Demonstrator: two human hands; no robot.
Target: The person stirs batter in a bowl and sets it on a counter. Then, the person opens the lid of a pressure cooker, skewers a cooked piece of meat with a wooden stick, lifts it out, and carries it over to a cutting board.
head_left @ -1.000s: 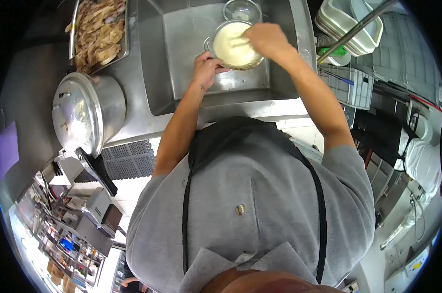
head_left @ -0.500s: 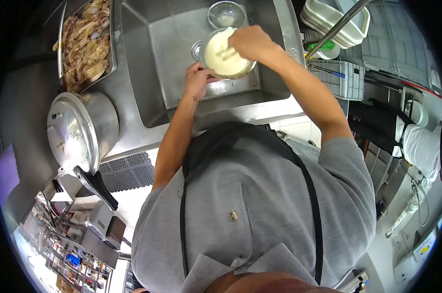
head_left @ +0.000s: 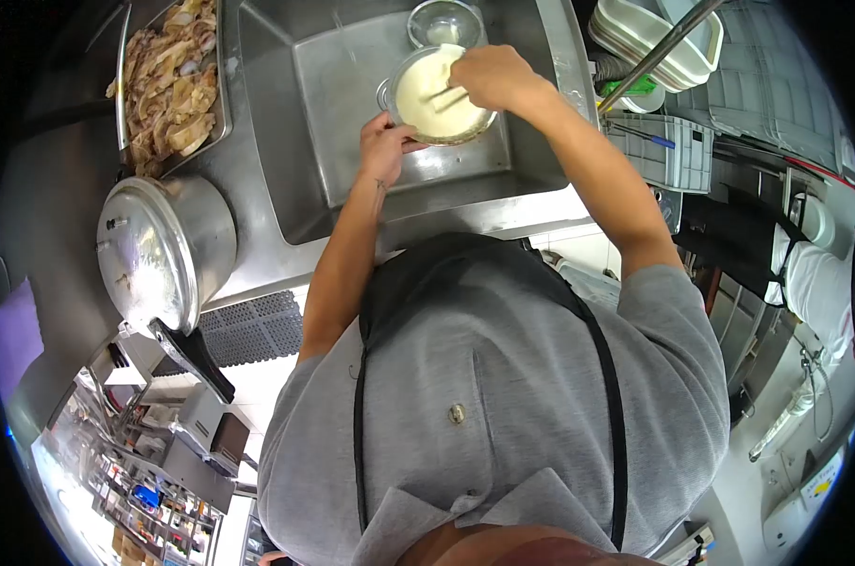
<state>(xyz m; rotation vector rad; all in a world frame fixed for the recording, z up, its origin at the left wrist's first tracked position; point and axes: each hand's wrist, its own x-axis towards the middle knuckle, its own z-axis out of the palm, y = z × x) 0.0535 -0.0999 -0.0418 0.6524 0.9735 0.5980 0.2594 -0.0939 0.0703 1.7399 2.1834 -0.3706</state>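
Observation:
A bowl [head_left: 481,132] of pale cream-coloured batter [head_left: 426,87] is over the sink. My left hand [head_left: 383,149] grips its near left edge, thumb on the rim and fingers underneath. My right hand [head_left: 492,77] is closed above the far right side of the bowl, holding what look like chopsticks [head_left: 446,97], their lower ends in the batter. The grip hides their upper part. Just beyond stands a second clear bowl [head_left: 444,21] with a little pale residue at its bottom.
The steel sink [head_left: 338,113] surrounds the bowls. To the left are a tray [head_left: 222,113] of cooked meat pieces [head_left: 173,85] and a lidded pressure cooker [head_left: 163,250]. White tubs [head_left: 649,42] and a grey crate [head_left: 678,156] lie right. Another person [head_left: 810,283] stands at far right.
My right hand has shifted slightly, and the chopsticks show more plainly at a different angle in the batter. My left hand keeps its hold on the bowl. The whole view has shifted a little.

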